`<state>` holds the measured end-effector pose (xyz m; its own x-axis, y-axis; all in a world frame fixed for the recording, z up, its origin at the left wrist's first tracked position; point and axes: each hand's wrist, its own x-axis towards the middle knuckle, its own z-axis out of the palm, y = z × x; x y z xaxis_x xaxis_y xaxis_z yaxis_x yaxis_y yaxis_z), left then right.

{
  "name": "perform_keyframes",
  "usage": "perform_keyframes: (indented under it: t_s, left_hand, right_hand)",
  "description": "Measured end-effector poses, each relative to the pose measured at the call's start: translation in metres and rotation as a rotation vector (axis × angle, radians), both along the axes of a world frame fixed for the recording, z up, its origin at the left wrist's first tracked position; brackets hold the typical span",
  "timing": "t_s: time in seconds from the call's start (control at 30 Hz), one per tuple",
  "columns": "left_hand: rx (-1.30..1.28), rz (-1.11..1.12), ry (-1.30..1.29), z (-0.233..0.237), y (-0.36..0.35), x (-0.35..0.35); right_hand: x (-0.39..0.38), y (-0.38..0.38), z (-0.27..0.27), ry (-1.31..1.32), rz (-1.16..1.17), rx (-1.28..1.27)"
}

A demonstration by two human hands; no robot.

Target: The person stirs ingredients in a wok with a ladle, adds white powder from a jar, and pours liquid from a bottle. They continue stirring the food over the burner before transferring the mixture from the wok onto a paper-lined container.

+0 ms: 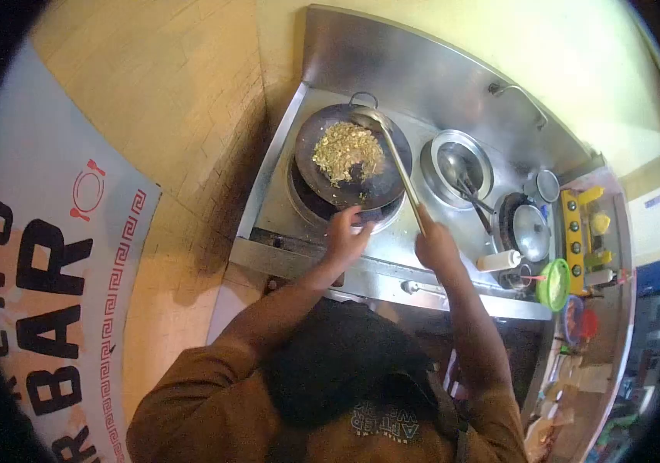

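A dark wok (388,189) stands on the left burner, with chopped, browned food (345,150) spread over its middle. My right hand (436,245) is closed round the long handle of a ladle (398,154), whose bowl rests near the far rim of the wok. My left hand (347,235) is at the near rim, thumb and fingers apart, fingertips right at the wok's edge. The wok's far loop handle (363,97) points away from me.
Right of the wok sits a metal pot (432,174) with ladles in it. Farther right are a lidded pan (530,231), a white squeeze bottle (498,261), a green bowl (553,285) and a yellow rack (574,239). A steel splashback (422,69) and faucet (523,100) stand behind.
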<state>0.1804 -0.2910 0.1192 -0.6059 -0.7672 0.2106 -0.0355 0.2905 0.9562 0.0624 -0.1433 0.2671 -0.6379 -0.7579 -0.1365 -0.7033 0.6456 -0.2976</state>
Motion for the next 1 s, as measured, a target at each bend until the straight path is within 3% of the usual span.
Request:
perform_keyframes:
  t_s: [0.03, 0.1, 0.2, 0.3, 0.43, 0.5, 0.53, 0.57, 0.7, 0.83, 0.87, 0.93, 1.0]
  left_hand:
    - [-0.337, 0.142, -0.028, -0.001, -0.002, 0.021]
    - [-0.239, 0.293, -0.195, -0.04, 0.008, 0.047]
    - [1.136, -0.329, -0.369, -0.045, 0.002, 0.075]
    - [1.554, -0.313, -0.133, -0.029, 0.006, 0.067]
    - [1.425, -0.444, -0.227, -0.022, -0.004, 0.056]
    - [1.43, -0.423, -0.216, 0.019, 0.021, 0.06]
    - [1.412, -0.473, -0.041, 0.064, 0.033, 0.066]
    - [1.467, -0.464, -0.038, 0.092, 0.038, 0.074]
    - [1.666, -0.506, 0.079, 0.155, 0.028, 0.124]
    - [1.892, -0.459, 0.177, 0.148, 0.017, 0.145]
    - [1.793, -0.48, 0.109, 0.156, 0.019, 0.145]
    - [1.603, -0.524, -0.028, 0.176, 0.037, 0.148]
    - [1.664, -0.477, 0.059, 0.166, 0.036, 0.145]
  right_hand:
    - [-0.012, -0.016, -0.016, 0.023, 0.036, -0.029]
    - [-0.02, -0.055, -0.034, 0.015, 0.03, 0.004]
    - [-0.003, -0.066, -0.05, -0.086, 0.106, 0.085]
    - [0.025, -0.005, -0.017, -0.085, 0.249, 0.264]
    - [0.043, 0.053, 0.038, 0.108, 0.276, 0.505]
    - [0.03, 0.063, 0.043, 0.269, 0.314, 0.527]
    - [0.018, 0.063, 0.043, 0.257, 0.304, 0.492]
    - [0.014, 0.059, 0.054, 0.22, 0.246, 0.475]
    - [0.007, 0.067, 0.115, 0.174, 0.284, 0.523]
    - [0.032, 0.088, 0.149, 0.077, 0.263, 0.687]
    - [0.032, 0.083, 0.156, 0.088, 0.233, 0.722]
    - [0.03, 0.084, 0.141, 0.148, 0.295, 0.552]
    - [0.047, 0.068, 0.125, 0.097, 0.302, 0.563]
